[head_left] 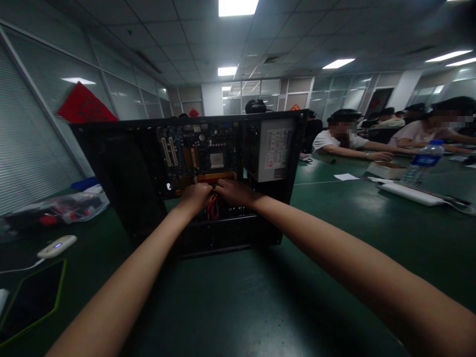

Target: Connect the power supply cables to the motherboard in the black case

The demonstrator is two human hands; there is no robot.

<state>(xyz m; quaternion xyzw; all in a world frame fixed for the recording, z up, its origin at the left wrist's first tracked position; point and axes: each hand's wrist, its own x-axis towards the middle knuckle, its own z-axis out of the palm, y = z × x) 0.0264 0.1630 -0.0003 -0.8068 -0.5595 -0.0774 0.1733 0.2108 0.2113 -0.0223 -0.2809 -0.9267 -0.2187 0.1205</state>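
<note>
A black open computer case [211,237] stands upright on the table in front of me, with its inside facing me. Inside it are a motherboard [203,141], a bare square processor area [216,159] and a grey power supply [274,148] at upper right. My left hand [194,196] and my right hand [236,192] meet in the lower middle of the case, fingers curled and closed. A bundle of coloured cables [212,207] hangs from between their fingertips. My fingers hide exactly what part of it each hand pinches. Just above them lie orange-and-yellow memory slots [215,176].
On the left are a clear plastic bag [80,207], a white device [57,246] and a green-edged tablet [35,300]. A water bottle [424,163], a small box [386,169] and a white bar [412,192] sit at right. Other people work across the green table [238,297].
</note>
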